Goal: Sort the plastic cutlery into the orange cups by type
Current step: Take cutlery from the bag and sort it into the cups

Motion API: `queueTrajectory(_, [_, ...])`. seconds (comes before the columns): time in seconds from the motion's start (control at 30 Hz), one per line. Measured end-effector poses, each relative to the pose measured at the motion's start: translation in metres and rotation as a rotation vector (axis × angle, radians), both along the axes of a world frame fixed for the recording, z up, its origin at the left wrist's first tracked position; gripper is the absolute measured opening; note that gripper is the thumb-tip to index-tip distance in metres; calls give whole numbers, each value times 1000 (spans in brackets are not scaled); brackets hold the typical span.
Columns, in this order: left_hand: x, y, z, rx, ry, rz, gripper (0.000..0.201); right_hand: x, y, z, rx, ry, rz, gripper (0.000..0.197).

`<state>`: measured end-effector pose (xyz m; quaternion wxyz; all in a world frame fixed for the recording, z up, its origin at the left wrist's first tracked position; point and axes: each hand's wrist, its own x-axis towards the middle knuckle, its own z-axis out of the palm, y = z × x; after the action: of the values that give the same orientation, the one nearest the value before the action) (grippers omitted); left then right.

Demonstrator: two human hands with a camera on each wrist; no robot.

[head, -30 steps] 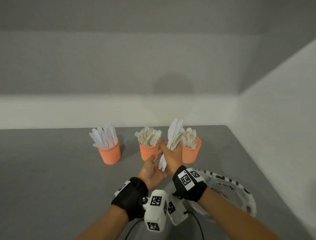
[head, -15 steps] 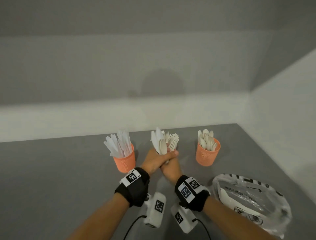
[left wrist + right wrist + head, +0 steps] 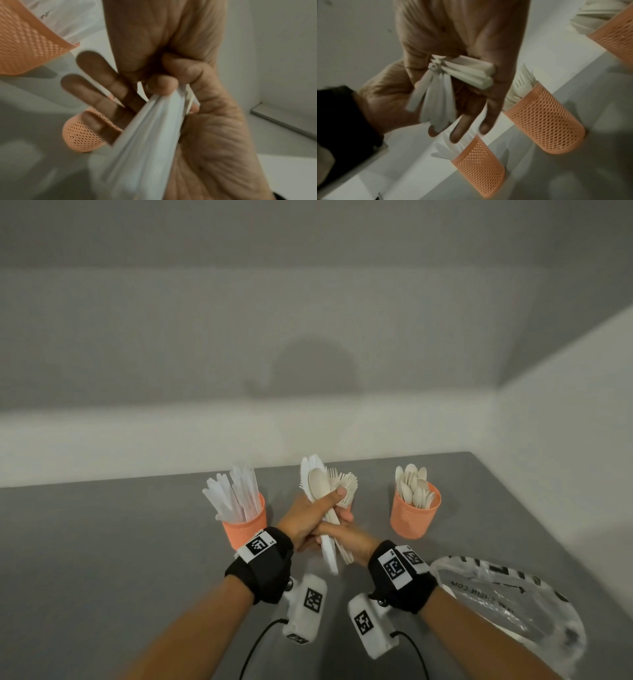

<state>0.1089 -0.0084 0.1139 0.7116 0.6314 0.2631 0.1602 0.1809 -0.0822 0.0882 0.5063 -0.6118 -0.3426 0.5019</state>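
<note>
— Orange cups flank the hands: knife cup left, spoon cup right, fork cup probably hidden behind.
— Left hand grips the mixed bundle; right hand curls around its handles. Next, I'd guess: pull out one type.

Fork cup is hidden behind my hands in the head view; only fork tips show. The bundle is motion-blurred in the left wrist view, so I can't count pieces. Bag is cut off at the frame's bottom right, print unreadable. Knife cup base sits behind my left wristband.
</note>
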Motion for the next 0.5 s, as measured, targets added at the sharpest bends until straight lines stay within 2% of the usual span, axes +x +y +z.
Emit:
queueTrajectory(0.13, [5,5,5,22,0,16,30,1,-1,10,69,199,-7,6])
queueTrajectory(0.2, [8,6,7,51,-23,29,30,2,-2,10,66,208,-59,14])
queueTrajectory(0.33, [12,7,9,75,-51,59,36,11,-4,8,85,278,-86,15])
queueTrajectory(0.43, [16,9,12,82,-85,177,31,21,-10,5,76,337,-76,23])
queueTrajectory(0.5, [19,11,13,118,-79,284,29,26,-14,-1,74,284,-82,24])
